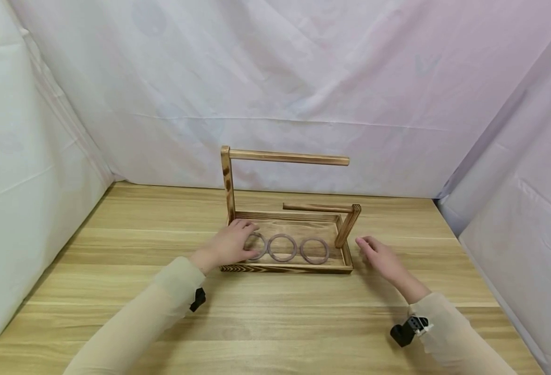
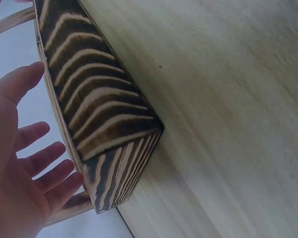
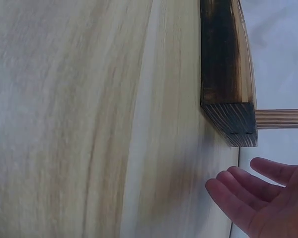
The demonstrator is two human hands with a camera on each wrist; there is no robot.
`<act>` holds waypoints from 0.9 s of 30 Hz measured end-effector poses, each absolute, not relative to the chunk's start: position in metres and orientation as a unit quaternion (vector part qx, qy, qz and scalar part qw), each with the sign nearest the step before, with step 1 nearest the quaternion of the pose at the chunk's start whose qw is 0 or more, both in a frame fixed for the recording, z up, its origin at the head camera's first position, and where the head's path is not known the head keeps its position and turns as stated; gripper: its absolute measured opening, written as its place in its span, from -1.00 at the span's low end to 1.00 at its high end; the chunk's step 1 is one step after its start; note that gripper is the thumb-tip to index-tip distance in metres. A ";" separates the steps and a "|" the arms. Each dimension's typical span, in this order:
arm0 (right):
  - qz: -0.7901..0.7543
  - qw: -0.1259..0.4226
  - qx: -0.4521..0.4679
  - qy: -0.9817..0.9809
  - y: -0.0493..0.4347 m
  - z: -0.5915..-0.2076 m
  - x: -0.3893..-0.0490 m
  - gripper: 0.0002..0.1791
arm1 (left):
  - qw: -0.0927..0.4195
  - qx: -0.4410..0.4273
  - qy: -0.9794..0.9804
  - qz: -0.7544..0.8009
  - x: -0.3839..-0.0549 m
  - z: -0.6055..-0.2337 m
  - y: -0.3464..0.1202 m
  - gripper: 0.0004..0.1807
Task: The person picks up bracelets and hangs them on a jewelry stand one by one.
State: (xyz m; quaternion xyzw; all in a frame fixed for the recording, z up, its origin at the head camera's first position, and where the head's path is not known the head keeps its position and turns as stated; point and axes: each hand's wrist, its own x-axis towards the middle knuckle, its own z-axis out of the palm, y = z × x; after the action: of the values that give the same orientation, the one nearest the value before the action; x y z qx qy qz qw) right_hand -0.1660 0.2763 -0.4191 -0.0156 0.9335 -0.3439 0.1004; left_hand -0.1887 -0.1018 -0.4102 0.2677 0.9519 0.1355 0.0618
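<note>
Pale cloth (image 1: 275,67) with soft pink and lilac tints hangs across the upper part of the frame and down both sides, creased throughout. Below it a light wooden worktop (image 1: 275,323) with streaky yellow-brown grain fills the lower half. At the centre sits a wooden rack (image 1: 287,269), its shallow tray edged in scorched brown, with dark wavy bands along the front that show boldly in the left wrist view. A tall post (image 1: 228,187) at the tray's left end carries a long round rod (image 1: 289,157) pointing right; a shorter, leaning post (image 1: 349,226) at the right end carries a lower rod (image 1: 317,208) pointing left. Cream sleeves (image 1: 139,317) enter from the bottom left and bottom right. The left hand (image 1: 228,244) reaches over the tray's left end, its grip relaxed, thumb and fingers spread above a ring. The right hand (image 1: 385,261) is just beside the tray's right end, its grip loose and holding nothing. A black device (image 1: 404,332) is strapped at the right cuff. Smallest are three thin, greyish-purple rings lying in a row in the tray: the left ring (image 1: 265,249) partly covered by the hand, the middle ring (image 1: 282,260) close against it, the right ring (image 1: 315,262) slightly apart.
</note>
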 end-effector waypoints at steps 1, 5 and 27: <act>-0.359 0.105 -0.013 0.927 0.276 -0.420 -0.166 -0.29 | 0.064 0.266 0.952 0.134 -0.189 -0.411 -0.101 -0.28; -0.413 0.120 -0.007 0.903 0.273 -0.423 -0.165 -0.32 | 0.073 0.261 0.953 0.133 -0.191 -0.416 -0.099 -0.30; -0.504 0.183 0.035 0.843 0.261 -0.429 -0.165 -0.31 | 0.096 0.248 0.957 0.119 -0.197 -0.424 -0.090 -0.32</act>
State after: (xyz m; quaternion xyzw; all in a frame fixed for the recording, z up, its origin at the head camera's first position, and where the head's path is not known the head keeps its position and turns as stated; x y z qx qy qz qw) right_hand -0.1652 0.2606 -0.4289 0.0346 0.8434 -0.5039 0.1834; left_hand -0.1966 -0.0901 -0.4244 0.2481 0.9566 0.1192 0.0958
